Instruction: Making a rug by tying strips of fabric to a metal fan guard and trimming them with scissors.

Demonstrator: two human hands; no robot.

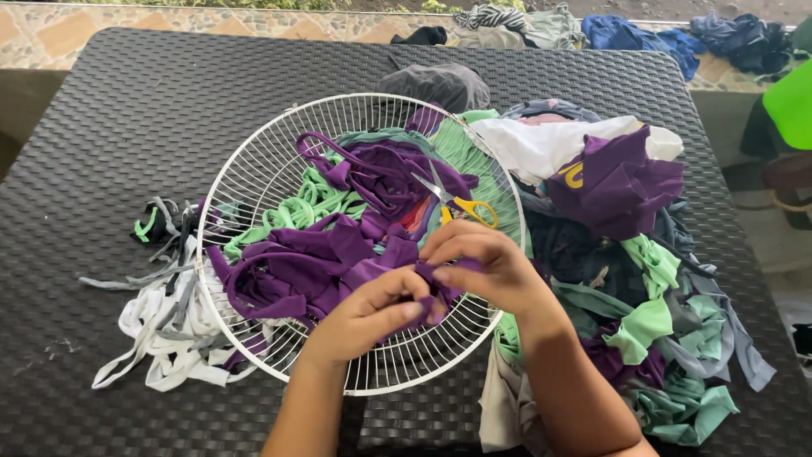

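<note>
Right now I see the purple fabric strip [423, 292] over the near part of the white wire fan guard [254, 169], both my left hand [368, 317] and right hand [482, 267] pinching it, probably to knot it. Yellow-handled scissors [457, 203] rest just beyond; the cloth pile [643, 279] lies right.

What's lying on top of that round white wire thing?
On the wire guard lie purple strips, green strips and yellow-handled scissors. Both hands pinch purple cloth over it. The table beneath the piled cloth is hidden.
</note>
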